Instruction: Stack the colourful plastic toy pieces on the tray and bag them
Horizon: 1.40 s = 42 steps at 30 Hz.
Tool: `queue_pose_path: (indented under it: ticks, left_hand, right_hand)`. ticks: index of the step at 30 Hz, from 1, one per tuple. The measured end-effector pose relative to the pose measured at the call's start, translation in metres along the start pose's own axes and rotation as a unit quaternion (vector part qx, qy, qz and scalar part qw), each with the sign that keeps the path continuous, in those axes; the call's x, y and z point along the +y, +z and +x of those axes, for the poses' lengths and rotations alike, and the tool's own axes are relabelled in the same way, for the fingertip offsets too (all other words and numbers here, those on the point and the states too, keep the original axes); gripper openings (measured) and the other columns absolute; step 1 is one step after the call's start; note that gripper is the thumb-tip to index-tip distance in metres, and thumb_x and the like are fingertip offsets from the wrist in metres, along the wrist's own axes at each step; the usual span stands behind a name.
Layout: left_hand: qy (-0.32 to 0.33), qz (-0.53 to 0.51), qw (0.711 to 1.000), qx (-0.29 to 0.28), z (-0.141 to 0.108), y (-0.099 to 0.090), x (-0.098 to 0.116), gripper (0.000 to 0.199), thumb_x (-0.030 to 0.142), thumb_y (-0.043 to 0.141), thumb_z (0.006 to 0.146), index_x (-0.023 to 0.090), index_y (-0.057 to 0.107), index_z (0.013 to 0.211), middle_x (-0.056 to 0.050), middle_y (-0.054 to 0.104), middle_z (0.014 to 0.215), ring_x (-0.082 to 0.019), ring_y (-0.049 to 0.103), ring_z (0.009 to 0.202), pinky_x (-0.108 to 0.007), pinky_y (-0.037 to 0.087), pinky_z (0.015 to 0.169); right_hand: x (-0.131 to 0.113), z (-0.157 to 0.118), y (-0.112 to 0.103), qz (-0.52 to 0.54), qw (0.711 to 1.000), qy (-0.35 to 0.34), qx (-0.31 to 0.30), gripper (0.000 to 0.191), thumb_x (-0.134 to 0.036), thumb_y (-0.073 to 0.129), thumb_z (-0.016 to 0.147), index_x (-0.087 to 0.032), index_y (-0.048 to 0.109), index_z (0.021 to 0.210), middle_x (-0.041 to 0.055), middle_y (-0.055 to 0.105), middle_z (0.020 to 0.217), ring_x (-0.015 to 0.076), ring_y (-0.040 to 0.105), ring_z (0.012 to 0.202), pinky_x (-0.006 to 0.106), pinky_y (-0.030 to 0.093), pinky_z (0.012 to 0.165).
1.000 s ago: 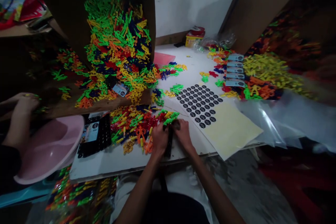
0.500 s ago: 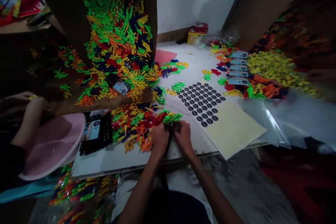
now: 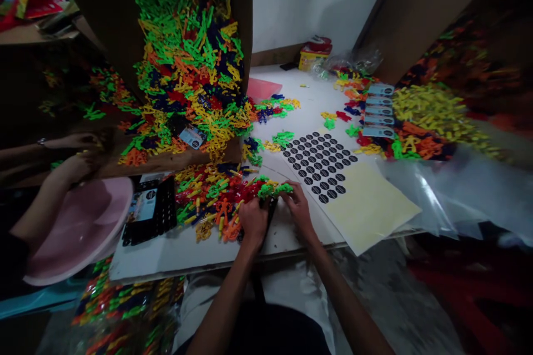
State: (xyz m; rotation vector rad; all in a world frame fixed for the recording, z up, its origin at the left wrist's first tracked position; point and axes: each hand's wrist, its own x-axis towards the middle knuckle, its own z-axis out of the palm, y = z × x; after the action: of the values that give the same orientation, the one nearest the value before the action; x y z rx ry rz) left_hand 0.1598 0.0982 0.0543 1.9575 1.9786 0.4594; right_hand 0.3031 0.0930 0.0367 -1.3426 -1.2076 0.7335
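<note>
My left hand [image 3: 253,217] is closed on a black strip [image 3: 271,215] at the front edge of the white table [image 3: 158,258]. Green plastic figures [image 3: 266,189] lie on the strip's far end. With bent fingers, my right hand [image 3: 298,208] pinches a green figure [image 3: 285,188] at the right of these. Left of my hands spreads a pile of mixed plastic figures and yellow pieces [image 3: 210,194]. Beyond it lies a stack of black strips [image 3: 165,213] with a printed blue card [image 3: 144,205] on top.
A sheet of round black stickers [image 3: 375,205] lies to the right. Cardboard boxes [image 3: 245,16] of colourful figures stand behind. Several blue cards [image 3: 378,119] lie near yellow pieces [image 3: 428,111]. At left, another person's hands [image 3: 79,163] are above a pink basin [image 3: 100,205].
My right hand has lifted slightly and drawn right from the black strip, its fingers now at a green figure. The other person's hands have moved right, towards the box.
</note>
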Motion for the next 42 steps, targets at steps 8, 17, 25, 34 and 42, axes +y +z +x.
queue_pose_path:
  ticks: [8,17,25,34,42]
  left_hand:
    - [0.018,0.062,0.996,-0.067,0.003,-0.007,0.004,0.032,0.037,0.049,0.097,0.018,0.075,0.102,-0.014,0.076,0.086,-0.029,0.071,0.088,-0.034,0.042,0.082]
    - [0.080,-0.115,0.990,-0.035,-0.009,-0.023,-0.012,0.025,0.026,0.054,0.096,0.021,0.070,0.114,-0.008,0.077,0.106,-0.022,0.071,0.093,-0.030,0.049,0.082]
    - [0.222,0.073,0.968,0.095,-0.068,-0.042,-0.107,0.037,0.012,0.059,0.086,0.017,0.062,0.122,-0.011,0.068,0.124,-0.029,0.061,0.113,-0.043,0.050,0.096]
    - [0.289,-0.017,0.947,0.138,-0.050,-0.070,-0.089,0.026,0.008,0.053,0.091,0.020,0.065,0.112,-0.007,0.072,0.103,-0.023,0.065,0.096,-0.037,0.054,0.086]
    - [0.250,-0.282,0.925,0.056,-0.046,-0.072,-0.034,0.023,0.024,0.057,0.096,0.022,0.065,0.117,-0.006,0.073,0.110,-0.019,0.069,0.097,-0.033,0.057,0.087]
  right_hand:
    - [0.004,0.006,-0.004,0.039,0.999,0.024,-0.023,0.026,-0.047,0.071,0.079,-0.024,0.069,0.091,0.0052,0.065,0.103,0.0220,0.061,0.095,0.033,0.054,0.080]
    - [0.004,0.002,0.000,0.022,0.997,0.073,-0.010,0.037,-0.055,0.067,0.079,-0.022,0.062,0.096,0.0047,0.068,0.094,0.0231,0.062,0.088,0.037,0.053,0.080]
    - [-0.001,-0.059,0.010,-0.101,0.989,0.004,0.107,0.028,-0.039,0.059,0.091,-0.022,0.061,0.113,0.0089,0.063,0.108,0.0217,0.060,0.093,0.041,0.054,0.085]
    - [-0.020,-0.079,0.051,-0.210,0.963,-0.154,-0.066,0.042,-0.028,0.054,0.097,-0.032,0.057,0.138,0.0077,0.062,0.122,0.0236,0.058,0.113,0.041,0.050,0.100]
    - [-0.014,-0.074,0.021,-0.200,0.967,-0.158,-0.032,0.022,-0.029,0.056,0.096,-0.027,0.070,0.114,0.0079,0.068,0.107,0.0231,0.063,0.102,0.039,0.054,0.093]
